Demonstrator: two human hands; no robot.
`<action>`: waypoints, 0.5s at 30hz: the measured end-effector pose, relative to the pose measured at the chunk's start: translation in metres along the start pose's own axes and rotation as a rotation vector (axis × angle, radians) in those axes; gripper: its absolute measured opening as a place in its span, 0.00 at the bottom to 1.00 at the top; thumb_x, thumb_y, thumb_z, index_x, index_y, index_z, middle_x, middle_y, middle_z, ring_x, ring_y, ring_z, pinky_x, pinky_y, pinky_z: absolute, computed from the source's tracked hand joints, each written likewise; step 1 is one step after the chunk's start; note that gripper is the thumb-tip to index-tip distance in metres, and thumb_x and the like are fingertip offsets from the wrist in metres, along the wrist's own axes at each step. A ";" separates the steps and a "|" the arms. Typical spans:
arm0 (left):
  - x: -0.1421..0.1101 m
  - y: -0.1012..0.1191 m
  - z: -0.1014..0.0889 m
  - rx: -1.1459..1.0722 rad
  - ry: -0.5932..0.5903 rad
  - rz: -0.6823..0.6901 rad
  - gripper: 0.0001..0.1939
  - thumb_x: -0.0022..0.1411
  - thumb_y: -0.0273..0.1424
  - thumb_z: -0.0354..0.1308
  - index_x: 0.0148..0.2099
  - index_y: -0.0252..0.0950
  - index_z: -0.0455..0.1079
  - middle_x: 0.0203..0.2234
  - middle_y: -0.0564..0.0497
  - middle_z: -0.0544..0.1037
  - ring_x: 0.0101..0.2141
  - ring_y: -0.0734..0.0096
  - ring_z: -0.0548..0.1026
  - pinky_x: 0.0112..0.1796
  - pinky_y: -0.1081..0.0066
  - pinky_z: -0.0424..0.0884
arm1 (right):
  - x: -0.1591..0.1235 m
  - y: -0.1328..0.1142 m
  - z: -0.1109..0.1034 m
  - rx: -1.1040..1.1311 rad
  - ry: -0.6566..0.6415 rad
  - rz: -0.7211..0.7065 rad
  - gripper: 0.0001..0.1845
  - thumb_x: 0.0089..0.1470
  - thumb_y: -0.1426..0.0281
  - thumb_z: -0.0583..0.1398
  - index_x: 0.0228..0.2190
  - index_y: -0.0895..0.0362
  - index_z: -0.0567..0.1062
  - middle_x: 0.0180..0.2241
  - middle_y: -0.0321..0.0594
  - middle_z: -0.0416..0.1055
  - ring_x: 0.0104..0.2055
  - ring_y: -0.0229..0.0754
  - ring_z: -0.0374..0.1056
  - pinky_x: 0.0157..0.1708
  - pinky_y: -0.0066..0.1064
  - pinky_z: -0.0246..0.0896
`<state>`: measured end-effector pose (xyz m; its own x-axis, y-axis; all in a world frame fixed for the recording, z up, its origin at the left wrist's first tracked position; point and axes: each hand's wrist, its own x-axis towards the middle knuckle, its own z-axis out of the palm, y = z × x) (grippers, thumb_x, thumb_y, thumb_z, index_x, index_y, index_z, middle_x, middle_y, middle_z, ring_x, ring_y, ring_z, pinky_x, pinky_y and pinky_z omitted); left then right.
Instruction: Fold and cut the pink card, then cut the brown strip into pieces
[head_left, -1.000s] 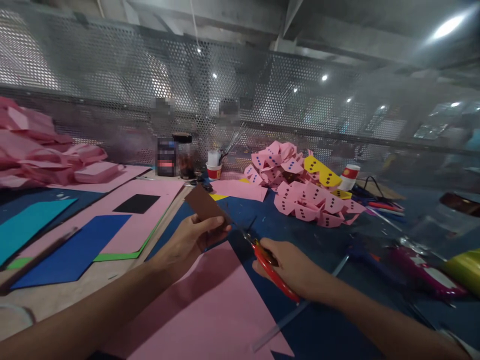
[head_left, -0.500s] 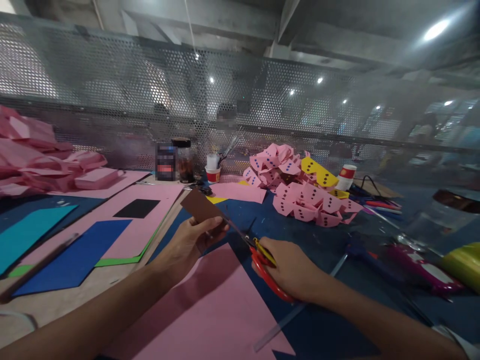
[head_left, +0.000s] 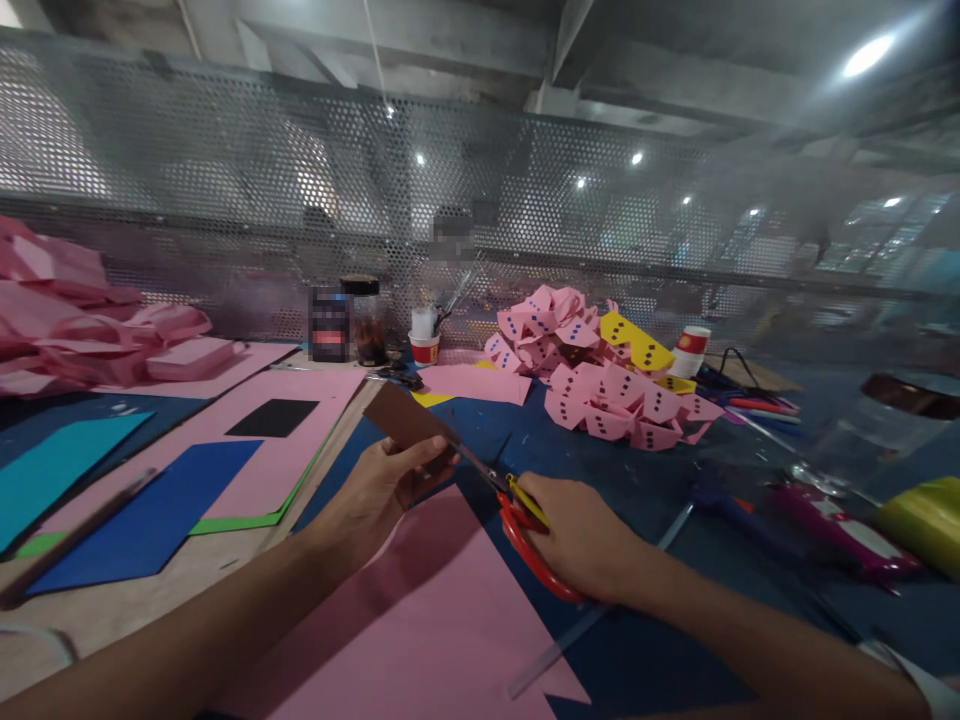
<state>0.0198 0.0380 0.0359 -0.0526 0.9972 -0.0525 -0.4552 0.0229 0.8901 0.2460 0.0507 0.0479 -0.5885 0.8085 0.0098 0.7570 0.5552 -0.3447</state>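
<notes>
My left hand (head_left: 394, 490) pinches a piece of brown paper (head_left: 401, 415) between thumb and fingers, raised over the table. Red-and-yellow-handled scissors (head_left: 517, 525) are gripped in my right hand (head_left: 581, 535), with their blades at the right edge of the brown paper. Below both hands lies a large pink sheet (head_left: 420, 610). A clear glue stick (head_left: 562, 655) rests across the sheet's right side; it seems to belong to a dark blue glue gun (head_left: 716, 495), which is blurred.
Folded pink papers with dark dots (head_left: 615, 400) are heaped behind my right hand. To the left lie a blue sheet (head_left: 154, 515), a black piece (head_left: 272, 418) and a pink pile (head_left: 67, 310). A jar (head_left: 367, 325) and paper cup (head_left: 424, 349) stand at the back.
The scissor blades have come closer together along the brown paper's edge, the handles drawing in. My left hand has hardly moved. The view has shifted slightly.
</notes>
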 end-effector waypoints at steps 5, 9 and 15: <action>0.001 0.000 0.000 0.011 0.000 0.012 0.11 0.53 0.28 0.68 0.40 0.35 0.76 0.36 0.50 0.80 0.34 0.73 0.77 0.40 0.75 0.76 | -0.001 0.000 0.000 0.014 0.019 -0.022 0.14 0.61 0.59 0.50 0.33 0.55 0.68 0.32 0.40 0.74 0.31 0.40 0.68 0.26 0.30 0.42; 0.000 0.001 0.001 0.028 -0.006 0.015 0.10 0.53 0.28 0.68 0.40 0.34 0.76 0.37 0.50 0.80 0.34 0.74 0.77 0.39 0.75 0.75 | -0.001 0.001 0.001 0.014 0.027 -0.027 0.14 0.61 0.60 0.50 0.32 0.55 0.68 0.32 0.39 0.74 0.31 0.40 0.68 0.26 0.30 0.41; 0.000 0.001 0.002 0.031 -0.015 0.004 0.10 0.53 0.28 0.68 0.40 0.33 0.76 0.35 0.50 0.79 0.34 0.74 0.76 0.40 0.75 0.75 | -0.001 0.002 0.002 0.013 0.028 -0.027 0.14 0.61 0.59 0.50 0.32 0.55 0.68 0.31 0.38 0.74 0.30 0.40 0.67 0.26 0.30 0.40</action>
<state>0.0207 0.0381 0.0376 -0.0406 0.9983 -0.0423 -0.4273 0.0209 0.9039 0.2473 0.0509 0.0453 -0.6004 0.7984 0.0458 0.7368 0.5745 -0.3565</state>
